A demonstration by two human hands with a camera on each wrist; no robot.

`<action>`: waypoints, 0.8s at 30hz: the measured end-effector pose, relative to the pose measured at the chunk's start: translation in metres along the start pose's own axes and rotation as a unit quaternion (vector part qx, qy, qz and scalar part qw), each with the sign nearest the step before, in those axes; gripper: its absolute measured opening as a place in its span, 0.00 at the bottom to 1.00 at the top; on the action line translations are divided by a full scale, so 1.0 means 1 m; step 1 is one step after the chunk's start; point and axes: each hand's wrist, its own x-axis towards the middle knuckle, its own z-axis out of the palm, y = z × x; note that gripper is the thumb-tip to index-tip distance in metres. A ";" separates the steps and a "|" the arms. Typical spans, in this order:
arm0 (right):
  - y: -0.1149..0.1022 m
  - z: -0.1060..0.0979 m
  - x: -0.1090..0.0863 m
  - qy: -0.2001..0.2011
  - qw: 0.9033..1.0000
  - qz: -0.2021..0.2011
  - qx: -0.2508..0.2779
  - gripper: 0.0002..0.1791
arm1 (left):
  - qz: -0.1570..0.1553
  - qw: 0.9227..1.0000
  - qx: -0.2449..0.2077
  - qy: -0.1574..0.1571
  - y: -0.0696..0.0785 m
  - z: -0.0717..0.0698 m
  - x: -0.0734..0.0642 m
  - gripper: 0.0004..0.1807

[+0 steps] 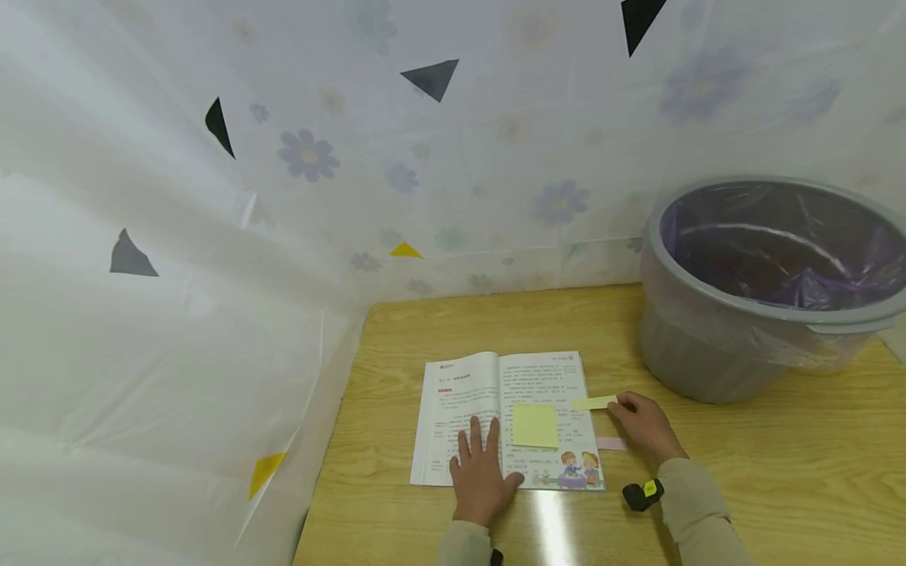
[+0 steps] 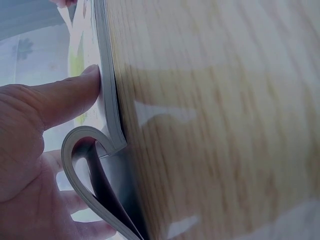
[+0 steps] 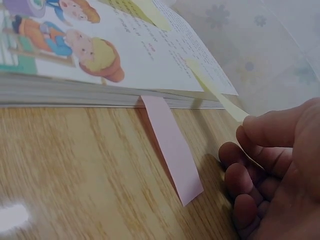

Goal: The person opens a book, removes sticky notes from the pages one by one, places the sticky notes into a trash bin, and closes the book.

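Observation:
An open book [image 1: 463,393] lies on the wooden table, with a square yellow sticky note [image 1: 535,425] on its right page. My left hand [image 1: 484,476] rests spread over the lower left page and the middle fold; in the left wrist view its thumb [image 2: 75,95] lies on the page near the book's lower edge. My right hand [image 1: 644,424] pinches the outer end of a narrow yellow paper strip [image 3: 220,97] between thumb and forefinger. The strip's other end touches the right page's outer edge. Below it, a pink strip [image 3: 172,150] sticks out from between the pages.
A large grey bucket [image 1: 679,354] lined with a clear purplish bag stands on the table at the right. Behind the table hangs a flowered plastic sheet [image 1: 495,157]. The wooden tabletop [image 1: 793,464] stretches to the right of my right hand.

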 end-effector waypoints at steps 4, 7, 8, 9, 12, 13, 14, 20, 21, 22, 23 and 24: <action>-0.001 -0.001 -0.001 -0.003 1.000 0.001 0.003 0.21 | 0.000 1.000 0.001 0.002 0.000 0.001 0.001 0.53; -0.001 -0.002 -0.001 -0.004 1.000 0.001 0.004 0.21 | -0.002 1.000 0.001 0.001 0.000 0.001 0.001 0.53; -0.001 -0.002 -0.001 -0.004 1.000 0.001 0.003 0.21 | -0.003 1.000 0.002 0.001 0.000 0.001 0.001 0.53; -0.001 -0.002 -0.001 -0.003 1.000 -0.001 0.003 0.21 | -0.004 1.000 0.002 0.000 0.000 0.000 0.002 0.53; -0.001 -0.002 -0.001 -0.002 1.000 -0.004 0.005 0.20 | -0.004 1.000 -0.002 0.002 0.001 -0.001 0.002 0.53; -0.001 -0.002 -0.001 0.000 1.000 -0.005 0.004 0.20 | -0.004 1.000 -0.003 0.002 0.002 -0.002 0.001 0.53; 0.000 -0.002 -0.001 0.001 1.000 -0.008 0.003 0.19 | -0.004 1.000 -0.005 0.001 0.002 -0.002 0.001 0.53; 0.004 0.000 -0.001 0.007 1.000 -0.020 0.000 0.17 | -0.009 1.000 -0.008 -0.009 0.002 -0.003 -0.001 0.53; 0.005 0.000 0.000 0.008 1.000 -0.022 0.000 0.17 | -0.008 1.000 -0.008 -0.009 0.002 -0.003 -0.001 0.53; 0.006 0.000 0.000 0.007 1.000 -0.022 0.000 0.17 | -0.007 1.000 -0.007 -0.008 0.002 -0.002 -0.001 0.53; 0.006 0.000 0.000 0.008 1.000 -0.024 0.000 0.16 | -0.006 1.000 -0.008 -0.007 0.002 -0.002 -0.001 0.53; 0.007 0.000 0.000 0.008 1.000 -0.025 0.000 0.17 | -0.004 1.000 -0.009 -0.004 0.002 -0.002 -0.002 0.53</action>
